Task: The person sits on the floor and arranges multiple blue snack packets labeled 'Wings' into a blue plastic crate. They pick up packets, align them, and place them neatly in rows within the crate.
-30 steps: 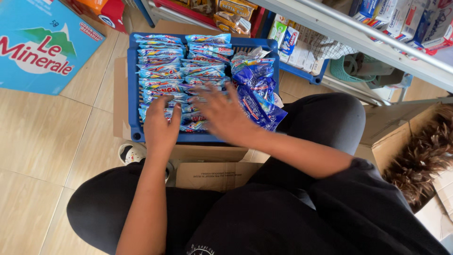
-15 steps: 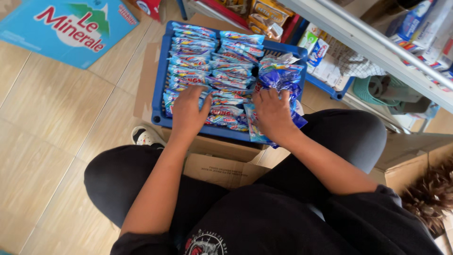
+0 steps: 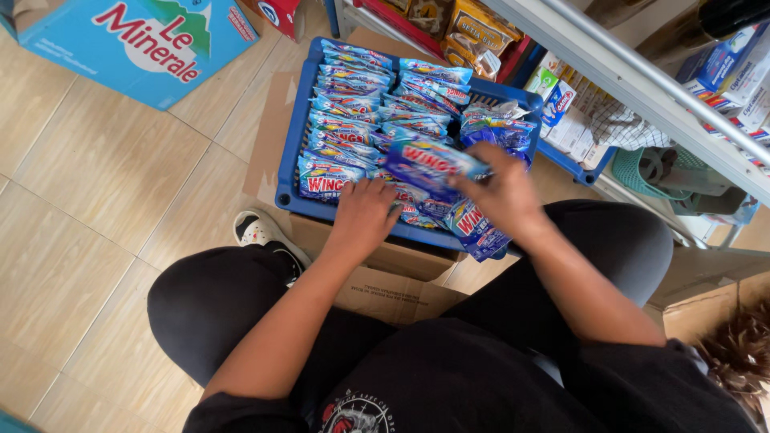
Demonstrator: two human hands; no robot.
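A blue plastic crate [image 3: 287, 178] on the floor in front of me holds rows of several blue sachet packs [image 3: 353, 104]. My right hand [image 3: 504, 191] is lifted over the crate's right side, pinching one blue pack [image 3: 433, 163] that sticks out to the left. My left hand [image 3: 365, 215] rests palm down on the packs at the crate's near edge, fingers spread. More blue packs [image 3: 473, 228] hang over the near right rim under my right wrist. My black-clad knees flank the crate.
A brown cardboard box [image 3: 385, 281] sits under the crate's near edge. A large light-blue carton [image 3: 136, 48] lies at the upper left on the tiled floor. A metal shelf rail [image 3: 642, 80] crosses the upper right over stocked goods. A white shoe [image 3: 258, 230] is visible left of the box.
My right hand has risen off the packs with one blue pack in its fingers. My left hand has slid back toward the crate's near edge.
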